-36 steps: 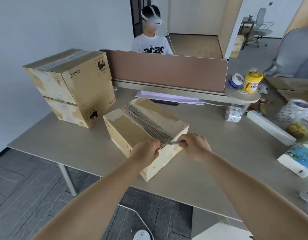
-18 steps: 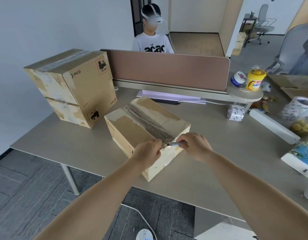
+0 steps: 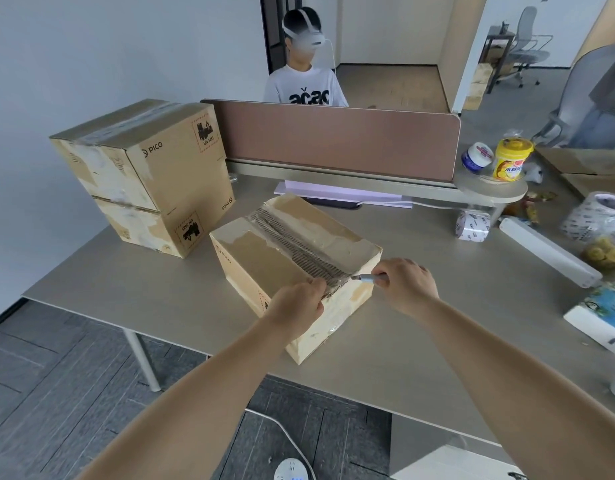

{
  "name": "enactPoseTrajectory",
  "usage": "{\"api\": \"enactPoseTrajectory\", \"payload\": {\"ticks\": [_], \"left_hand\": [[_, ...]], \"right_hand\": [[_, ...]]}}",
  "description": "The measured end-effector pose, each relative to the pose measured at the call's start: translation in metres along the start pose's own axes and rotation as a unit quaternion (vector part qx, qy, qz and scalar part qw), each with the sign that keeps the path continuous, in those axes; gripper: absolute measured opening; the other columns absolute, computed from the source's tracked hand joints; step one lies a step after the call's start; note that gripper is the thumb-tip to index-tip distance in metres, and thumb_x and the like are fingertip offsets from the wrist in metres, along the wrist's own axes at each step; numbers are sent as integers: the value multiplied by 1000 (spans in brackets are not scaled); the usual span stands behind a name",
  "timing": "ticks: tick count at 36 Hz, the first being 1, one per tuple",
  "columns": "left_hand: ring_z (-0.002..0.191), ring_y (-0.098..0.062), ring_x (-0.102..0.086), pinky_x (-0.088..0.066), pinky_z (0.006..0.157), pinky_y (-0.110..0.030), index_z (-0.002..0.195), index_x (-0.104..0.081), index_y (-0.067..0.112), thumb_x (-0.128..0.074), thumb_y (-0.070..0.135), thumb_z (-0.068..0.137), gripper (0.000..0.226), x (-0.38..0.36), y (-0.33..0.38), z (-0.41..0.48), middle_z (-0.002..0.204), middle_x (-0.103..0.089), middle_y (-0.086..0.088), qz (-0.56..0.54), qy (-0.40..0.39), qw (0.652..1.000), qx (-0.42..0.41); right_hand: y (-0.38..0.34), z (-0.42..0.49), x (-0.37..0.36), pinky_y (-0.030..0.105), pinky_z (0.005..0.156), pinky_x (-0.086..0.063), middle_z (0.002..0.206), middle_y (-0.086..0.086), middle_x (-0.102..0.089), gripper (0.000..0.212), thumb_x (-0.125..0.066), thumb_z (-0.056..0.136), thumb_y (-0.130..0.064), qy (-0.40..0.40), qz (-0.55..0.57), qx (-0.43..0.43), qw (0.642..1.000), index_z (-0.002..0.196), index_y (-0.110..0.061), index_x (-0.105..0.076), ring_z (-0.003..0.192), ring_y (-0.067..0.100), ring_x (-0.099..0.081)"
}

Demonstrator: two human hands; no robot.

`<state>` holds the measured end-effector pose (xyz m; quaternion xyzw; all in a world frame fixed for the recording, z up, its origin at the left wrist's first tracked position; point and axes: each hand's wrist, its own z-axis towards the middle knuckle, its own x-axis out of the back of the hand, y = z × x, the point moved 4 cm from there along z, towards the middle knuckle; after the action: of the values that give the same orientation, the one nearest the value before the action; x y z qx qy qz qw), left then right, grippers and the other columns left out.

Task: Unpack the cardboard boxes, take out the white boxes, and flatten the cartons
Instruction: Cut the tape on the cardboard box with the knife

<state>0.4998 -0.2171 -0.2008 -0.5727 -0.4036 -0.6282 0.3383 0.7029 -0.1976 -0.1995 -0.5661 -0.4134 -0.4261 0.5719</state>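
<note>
Right hand [image 3: 404, 284] grips a knife [image 3: 370, 278]; left hand [image 3: 299, 306] pinches the carton's [image 3: 261, 258] tape.

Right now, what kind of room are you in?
Probably an office. There is a long desk with a brown divider panel, a swivel office chair in the room beyond, and another person behind the divider.

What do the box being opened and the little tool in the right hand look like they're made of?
The carton is brown corrugated cardboard, matte: its top layer is torn off along the seam, baring ribbed fluting. The slim cutter in the right hand looks like silvery metal, though grey plastic is possible.
</note>
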Motion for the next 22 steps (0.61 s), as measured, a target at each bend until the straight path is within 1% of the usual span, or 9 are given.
{"api": "enactPoseTrajectory", "payload": {"ticks": [3,7,11,15,17,20,22], "left_hand": [[76,-34,-60,-41,59,-34,103,-47,6,-38,13,96,13,-1,0,1,81,-56,-10,11,-1,1000,-3],[74,-31,-57,-36,57,-31,106,-47,6,-37,15,97,16,-1,0,1,87,-60,-11,27,2,1000,-5],[79,-33,-62,-40,59,-33,108,-46,6,-37,16,98,17,-2,1,1,91,-63,-12,39,1,999,-8],[80,-33,-62,-44,61,-35,107,-48,6,-39,14,97,17,-3,-2,1,93,-63,-13,21,6,1000,-1],[82,-34,-62,-48,65,-37,107,-48,6,-39,14,96,16,-3,-2,1,94,-64,-13,15,7,1000,-2],[85,-34,-63,-42,65,-35,110,-47,6,-37,15,98,18,-4,-2,2,97,-65,-12,32,5,999,-1],[84,-33,-63,-42,64,-35,112,-46,5,-36,16,99,20,-3,-2,2,98,-66,-12,39,8,999,-2]], "right_hand": [[-1,-1,1,30,85,-36,97,-7,-58,17,-47,96,-20,-3,-7,4,1000,95,-27,-63,101,19,-51],[-8,-2,-2,29,89,-35,100,-10,-61,17,-49,97,-24,-34,4,57,998,102,-29,-65,101,17,-50],[-25,-4,-9,30,89,-35,102,-10,-63,18,-49,97,-24,-49,4,97,994,103,-29,-65,102,16,-51],[-24,0,-12,29,87,-35,102,-10,-64,17,-50,97,-26,-44,10,84,995,103,-30,-65,102,16,-52],[-20,2,-10,29,85,-35,99,-9,-64,15,-51,96,-25,-39,14,74,996,99,-30,-66,99,16,-52],[-12,4,-2,29,82,-35,89,-10,-60,16,-53,94,-20,-25,17,53,998,91,-29,-65,94,18,-52],[-5,5,2,28,80,-32,85,-12,-56,18,-51,93,-18,-20,20,36,999,84,-31,-61,91,17,-49]]}}
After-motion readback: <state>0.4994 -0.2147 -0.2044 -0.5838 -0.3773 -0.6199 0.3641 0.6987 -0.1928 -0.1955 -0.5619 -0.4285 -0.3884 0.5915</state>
